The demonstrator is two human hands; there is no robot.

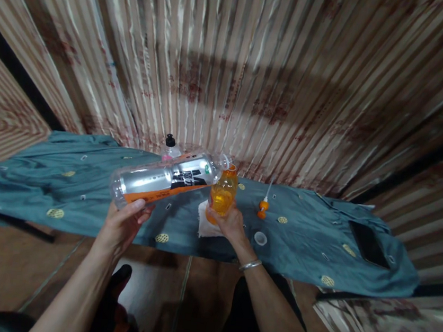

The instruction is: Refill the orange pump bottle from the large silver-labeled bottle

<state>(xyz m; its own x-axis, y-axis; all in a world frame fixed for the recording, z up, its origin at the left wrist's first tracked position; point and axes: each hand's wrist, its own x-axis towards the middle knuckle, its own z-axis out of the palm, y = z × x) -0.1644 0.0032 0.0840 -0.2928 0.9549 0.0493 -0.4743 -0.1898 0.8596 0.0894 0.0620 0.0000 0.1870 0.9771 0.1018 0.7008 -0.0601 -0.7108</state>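
Observation:
My left hand [121, 224] grips the base of a large clear plastic bottle [166, 178] with a silver, black and orange label. The bottle is tipped almost flat, its mouth over the top of a small orange transparent bottle [223, 193]. My right hand [228, 222] holds that small bottle upright above a white cloth [205, 227] on the teal-covered table [62, 190]. An orange spray-pump top [263, 207] with its white tube lies to the right. A small white cap [260, 238] sits near it.
A bottle with a black cap [170, 147] stands behind the large bottle. A dark phone [368, 244] lies at the table's right end. Striped curtains [258, 58] hang close behind. Brown tiled floor [6, 264] lies below the near edge.

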